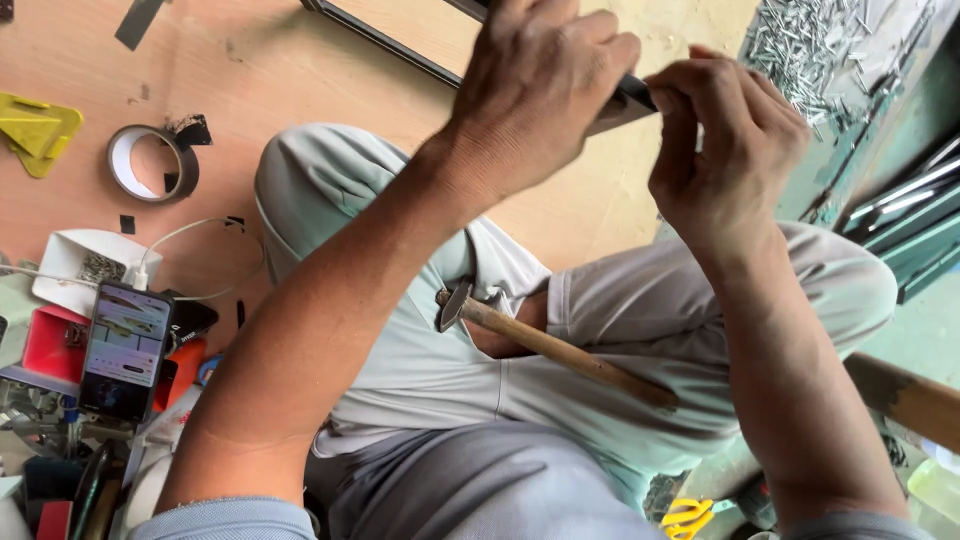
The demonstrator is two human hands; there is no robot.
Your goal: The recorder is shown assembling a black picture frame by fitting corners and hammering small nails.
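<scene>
Working from the hammer (545, 345) lying across the person's lap, wooden handle pointing right, metal head left. Way off to the left of it sat a yellow plastic piece (35, 130) on the wooden floor (280, 60), then a roll of dark tape (152, 162) a bit closer in. Below the tape, still left of the hammer, was a white tray (75, 262) with what looked like small nails or staples in it, and a red tray (52, 342) beside it; couldn't tell what that one held. A phone (125, 350) with a lit screen leaned there too, a white cable (190, 240) looping off above it.

Above the hammer, the left hand (540, 85) was closed around a thin dark frame strip (632, 97), gripping it tight. Just right of that, the right hand (725, 150) had its fingertips pinched together at the strip's end; whether it held something tiny in the pinch, I couldn't tell.

Up and right of the hammer, a loose pile of nails (810, 45) was spread out. Low right of it, a yellow-handled tool (688, 517) poked in.
</scene>
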